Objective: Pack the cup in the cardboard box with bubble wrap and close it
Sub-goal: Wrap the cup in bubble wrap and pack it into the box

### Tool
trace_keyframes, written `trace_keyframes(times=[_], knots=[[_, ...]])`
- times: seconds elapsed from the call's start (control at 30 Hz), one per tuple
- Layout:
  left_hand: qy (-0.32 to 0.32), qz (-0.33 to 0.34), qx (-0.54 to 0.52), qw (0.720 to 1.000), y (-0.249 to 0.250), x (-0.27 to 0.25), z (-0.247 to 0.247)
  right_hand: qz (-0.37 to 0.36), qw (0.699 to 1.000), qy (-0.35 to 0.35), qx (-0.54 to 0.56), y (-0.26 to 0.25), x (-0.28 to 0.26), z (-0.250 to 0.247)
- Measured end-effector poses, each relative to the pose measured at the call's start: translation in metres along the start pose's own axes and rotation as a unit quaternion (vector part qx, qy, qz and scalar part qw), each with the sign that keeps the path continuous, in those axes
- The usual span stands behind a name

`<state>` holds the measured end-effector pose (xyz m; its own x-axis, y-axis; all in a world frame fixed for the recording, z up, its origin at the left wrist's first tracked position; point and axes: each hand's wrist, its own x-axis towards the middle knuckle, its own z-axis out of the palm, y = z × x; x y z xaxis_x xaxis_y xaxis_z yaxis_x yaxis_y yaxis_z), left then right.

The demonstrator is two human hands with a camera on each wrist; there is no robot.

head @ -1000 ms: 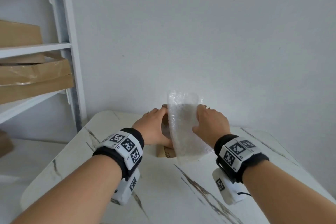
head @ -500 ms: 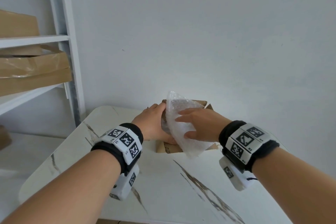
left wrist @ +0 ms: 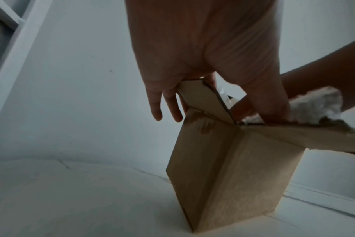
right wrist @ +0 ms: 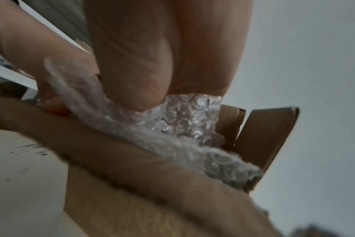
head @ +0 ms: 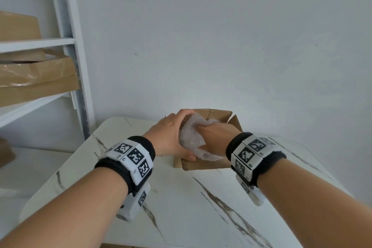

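Note:
A small brown cardboard box (head: 203, 164) stands with its flaps up at the far side of the marble table (head: 181, 207). A crumpled sheet of bubble wrap (head: 190, 137) bulges out of its top. My left hand (head: 171, 137) grips the box's left flap (left wrist: 205, 99), fingers outside and thumb at the near rim. My right hand (head: 218, 133) digs its fingers down into the bubble wrap (right wrist: 172, 128), thumb on its near side. The back flap (head: 213, 116) stands upright behind the wrap. No cup shows; the wrap and my hands cover the inside of the box.
A white shelf unit (head: 70, 50) stands at the left against the wall, with flat brown cartons (head: 36, 78) on its boards. The wall rises just behind the box. The table's rounded near edge runs below my forearms.
The bubble wrap, held upright a second ago, has been folded over and pushed down into the box. My right hand went from its side to on top. The view shifted slightly.

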<state>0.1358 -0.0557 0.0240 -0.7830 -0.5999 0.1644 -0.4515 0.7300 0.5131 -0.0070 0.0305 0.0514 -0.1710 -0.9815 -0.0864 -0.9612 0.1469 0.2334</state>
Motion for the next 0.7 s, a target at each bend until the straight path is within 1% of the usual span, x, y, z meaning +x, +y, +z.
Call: trace_keyframes(times=[0.03,0.07,0.1,0.13,0.17,0.2,0.23,0.27,0.3,0.33,0.37,0.43,0.5,0.57,0.63,0.7], knots=[[-0.002,-0.004,0.012,1.0,0.004,-0.001,-0.004,0.002,1.0,0.0,0.0,-0.001,0.001,-0.001],[0.017,-0.002,0.032,0.999,0.009,-0.002,-0.007,0.004,1.0,-0.002,-0.001,-0.002,0.003,-0.001],[0.067,0.011,0.057,0.996,0.014,-0.002,-0.011,0.007,1.0,-0.004,-0.004,-0.001,0.004,0.0],[0.144,0.037,0.08,0.986,0.021,-0.001,-0.015,0.01,1.0,-0.006,-0.005,-0.001,0.006,0.0],[0.219,0.07,0.091,0.969,0.028,0.002,-0.017,0.012,1.0,-0.006,-0.002,0.0,0.007,0.0],[0.25,0.086,0.098,0.96,0.037,0.004,-0.02,0.017,1.0,-0.003,0.005,0.002,0.007,0.001],[0.228,0.083,0.095,0.965,0.045,0.007,-0.02,0.021,1.0,0.003,0.013,0.003,0.006,0.002],[0.168,0.057,0.107,0.978,0.049,0.011,-0.016,0.018,0.999,0.018,0.021,0.004,0.004,0.003],[0.097,0.027,0.135,0.986,0.052,0.016,-0.008,0.013,0.999,0.039,0.03,0.005,0.004,0.006],[0.039,0.003,0.176,0.984,0.055,0.021,-0.001,0.011,0.998,0.056,0.037,0.007,0.003,0.007],[0.008,-0.012,0.207,0.978,0.053,0.022,0.004,0.01,0.997,0.064,0.039,0.004,0.004,0.009],[-0.022,-0.031,0.229,0.973,0.049,0.026,0.01,0.013,0.997,0.054,0.056,0.005,0.007,0.013],[-0.023,-0.032,0.223,0.974,0.047,0.028,0.012,0.024,0.997,0.023,0.071,0.01,0.01,0.013],[-0.04,-0.05,0.219,0.974,0.048,0.031,0.012,0.021,0.998,-0.006,0.066,0.017,0.01,0.01],[-0.081,-0.068,0.222,0.969,0.052,0.035,0.012,0.013,0.998,-0.036,0.042,0.022,0.011,0.005],[-0.14,-0.077,0.235,0.959,0.055,0.038,0.012,0.004,0.998,-0.058,0.032,0.025,0.013,0.0]])
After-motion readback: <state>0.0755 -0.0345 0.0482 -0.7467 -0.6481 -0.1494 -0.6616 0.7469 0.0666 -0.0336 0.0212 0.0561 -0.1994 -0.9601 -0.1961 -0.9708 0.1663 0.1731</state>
